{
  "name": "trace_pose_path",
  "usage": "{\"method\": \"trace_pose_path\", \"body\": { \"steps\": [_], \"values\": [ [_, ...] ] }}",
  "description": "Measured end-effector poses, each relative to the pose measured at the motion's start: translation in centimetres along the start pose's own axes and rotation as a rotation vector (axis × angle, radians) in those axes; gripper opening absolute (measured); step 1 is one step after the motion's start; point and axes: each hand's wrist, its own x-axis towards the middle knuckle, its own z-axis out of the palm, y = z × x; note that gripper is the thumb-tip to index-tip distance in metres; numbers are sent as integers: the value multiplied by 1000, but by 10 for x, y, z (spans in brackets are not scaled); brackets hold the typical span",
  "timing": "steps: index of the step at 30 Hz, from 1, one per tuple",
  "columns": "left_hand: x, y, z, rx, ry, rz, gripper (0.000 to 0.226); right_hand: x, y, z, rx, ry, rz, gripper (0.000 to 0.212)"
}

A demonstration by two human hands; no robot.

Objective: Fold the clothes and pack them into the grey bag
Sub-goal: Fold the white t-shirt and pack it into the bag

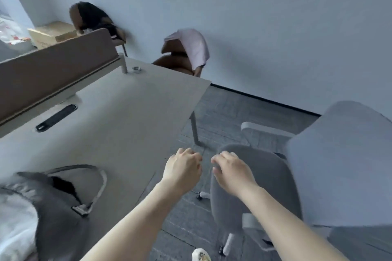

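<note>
The grey bag [57,203] lies open at the near left of the table, with white cloth [14,224] showing inside it and a strap [99,186] looping onto the tabletop. A pale pink garment [191,45] hangs over the back of a brown chair beyond the table's far corner. A black garment [93,16] drapes another brown chair further back on the left. My left hand [183,168] and my right hand [231,170] are stretched out side by side past the table's right edge, fingers loosely curled, holding nothing.
The pale table [127,108] has a brown divider panel [53,72] along its back and a black cable slot [56,117]. A grey office chair [318,165] stands right of my hands. Cardboard boxes [53,33] sit at the back left. The floor is grey carpet.
</note>
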Motion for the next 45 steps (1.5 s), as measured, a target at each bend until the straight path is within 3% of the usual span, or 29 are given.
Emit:
{"method": "trace_pose_path", "body": {
  "steps": [8,13,23,39,45],
  "values": [
    [-10,156,29,-40,-94,329,26,-130,82,-55,-17,164,259,26],
    [-11,252,40,-33,-93,371,28,-196,146,-98,10,274,358,26],
    [-10,449,68,-56,-66,278,29,-317,305,-174,3,291,344,30],
    [145,591,104,-115,71,160,29,-244,518,-232,-18,285,256,29],
    [205,620,122,-131,106,-18,33,-200,601,-251,19,275,186,28]
  ]
}}
